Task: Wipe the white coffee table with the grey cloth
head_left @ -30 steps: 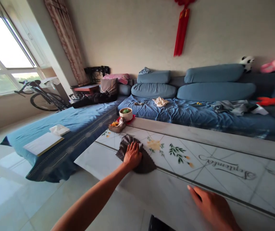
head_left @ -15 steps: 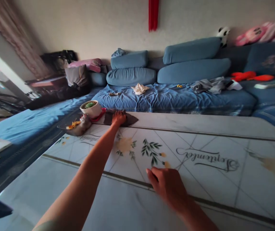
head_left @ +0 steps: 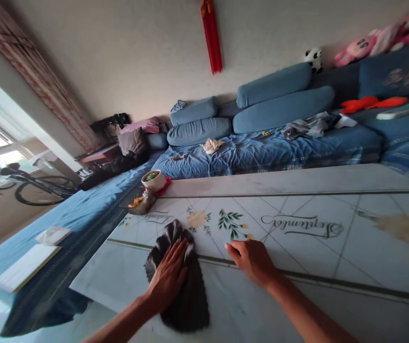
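Left hand (head_left: 168, 274): laid flat, palm down, fingers stretched out and slightly apart, upon a dark cloth (head_left: 188, 302); right hand (head_left: 250, 259): fingers curled into a loose fist, thumb forward, over the printed band's near edge, contents, if any, not to be told; dark cloth: one, rumpled under the fingers, jagged along its edges, lying on the near left part of the table (head_left: 319, 178) and across the band's dark border line; printed band (head_left: 297, 209): pale, with flowers, leafy sprigs and "September" lettering seen upside down; white pot (head_left: 153, 181): one, holding a small green plant, at the table's far left corner, a red item (head_left: 164, 186) just beside its base; dish (head_left: 143, 205): one, with orange scraps, in front of the pot; sofa (head_left: 204, 159): blue, behind the table, bearing a beige cloth (head_left: 211, 146) and grey clothing (head_left: 306, 126).
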`<state>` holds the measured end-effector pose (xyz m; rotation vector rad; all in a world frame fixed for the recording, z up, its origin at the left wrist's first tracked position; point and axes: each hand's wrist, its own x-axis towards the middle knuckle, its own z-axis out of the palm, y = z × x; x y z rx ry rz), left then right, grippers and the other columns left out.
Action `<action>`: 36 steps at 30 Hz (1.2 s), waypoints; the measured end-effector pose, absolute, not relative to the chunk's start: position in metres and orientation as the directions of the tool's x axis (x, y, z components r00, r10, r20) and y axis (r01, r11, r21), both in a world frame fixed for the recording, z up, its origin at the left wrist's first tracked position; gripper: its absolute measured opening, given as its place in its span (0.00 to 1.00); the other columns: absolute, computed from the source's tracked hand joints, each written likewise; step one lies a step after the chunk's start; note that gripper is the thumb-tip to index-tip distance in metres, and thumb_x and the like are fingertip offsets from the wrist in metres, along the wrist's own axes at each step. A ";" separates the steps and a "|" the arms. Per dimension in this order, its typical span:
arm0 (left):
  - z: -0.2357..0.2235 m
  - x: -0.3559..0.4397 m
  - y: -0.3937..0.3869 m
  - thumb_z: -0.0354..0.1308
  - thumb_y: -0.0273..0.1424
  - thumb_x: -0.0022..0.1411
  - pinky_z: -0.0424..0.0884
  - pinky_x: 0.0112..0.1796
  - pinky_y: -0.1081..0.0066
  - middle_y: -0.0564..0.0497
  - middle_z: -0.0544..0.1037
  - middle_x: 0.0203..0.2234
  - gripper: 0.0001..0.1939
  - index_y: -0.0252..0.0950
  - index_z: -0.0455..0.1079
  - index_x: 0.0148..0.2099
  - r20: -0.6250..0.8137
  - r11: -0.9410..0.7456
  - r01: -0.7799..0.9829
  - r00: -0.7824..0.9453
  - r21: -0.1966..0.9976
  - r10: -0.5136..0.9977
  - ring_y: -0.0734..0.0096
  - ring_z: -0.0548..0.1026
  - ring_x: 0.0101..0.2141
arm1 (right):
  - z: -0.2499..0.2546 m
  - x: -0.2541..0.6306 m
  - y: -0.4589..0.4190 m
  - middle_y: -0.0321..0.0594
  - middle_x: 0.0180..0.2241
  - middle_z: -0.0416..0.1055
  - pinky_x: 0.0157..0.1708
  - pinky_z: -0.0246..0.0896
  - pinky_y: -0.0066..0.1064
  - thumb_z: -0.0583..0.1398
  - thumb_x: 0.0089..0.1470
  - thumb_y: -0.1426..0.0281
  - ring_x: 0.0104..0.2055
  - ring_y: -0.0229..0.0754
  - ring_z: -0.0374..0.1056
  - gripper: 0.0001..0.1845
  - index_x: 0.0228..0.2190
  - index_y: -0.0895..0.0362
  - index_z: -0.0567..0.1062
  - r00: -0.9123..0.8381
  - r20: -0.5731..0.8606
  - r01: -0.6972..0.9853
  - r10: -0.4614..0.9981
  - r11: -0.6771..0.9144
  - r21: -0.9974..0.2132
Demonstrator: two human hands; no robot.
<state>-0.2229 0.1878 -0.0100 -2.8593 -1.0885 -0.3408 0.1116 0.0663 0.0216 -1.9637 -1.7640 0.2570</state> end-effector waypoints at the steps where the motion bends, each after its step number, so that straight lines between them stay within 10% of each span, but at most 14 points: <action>1: -0.013 -0.231 0.178 0.50 0.37 0.80 0.63 0.80 0.51 0.59 0.56 0.83 0.42 0.58 0.42 0.89 0.223 -0.749 0.662 0.727 0.021 0.649 0.59 0.56 0.82 | 0.021 0.110 0.067 0.40 0.25 0.79 0.32 0.39 0.37 0.54 0.80 0.58 0.26 0.41 0.70 0.30 0.27 0.53 0.79 0.149 0.185 0.891 0.971 -0.051 -0.451; 14: 0.035 0.109 0.344 0.48 0.32 0.79 0.55 0.81 0.40 0.36 0.63 0.81 0.34 0.31 0.64 0.82 0.168 -0.715 0.669 0.695 0.205 0.699 0.44 0.58 0.82 | 0.023 0.113 0.068 0.43 0.28 0.83 0.33 0.40 0.39 0.52 0.83 0.54 0.30 0.44 0.77 0.32 0.31 0.54 0.82 0.133 0.118 0.874 0.984 -0.060 -0.482; 26: -0.011 -0.129 0.204 0.50 0.30 0.78 0.60 0.80 0.39 0.45 0.61 0.82 0.39 0.42 0.54 0.87 0.235 -0.881 0.445 0.849 0.163 0.473 0.53 0.55 0.83 | 0.027 0.108 0.069 0.44 0.31 0.86 0.34 0.42 0.38 0.53 0.83 0.55 0.34 0.46 0.81 0.30 0.33 0.53 0.84 0.176 0.121 0.885 0.977 -0.104 -0.454; 36: 0.025 0.071 0.338 0.50 0.30 0.77 0.58 0.80 0.42 0.38 0.66 0.80 0.34 0.32 0.65 0.82 0.181 -0.804 0.568 0.784 0.177 0.594 0.47 0.61 0.81 | 0.024 0.110 0.071 0.42 0.27 0.83 0.34 0.43 0.38 0.51 0.84 0.55 0.31 0.44 0.79 0.33 0.30 0.53 0.82 0.199 0.122 0.856 0.972 -0.112 -0.505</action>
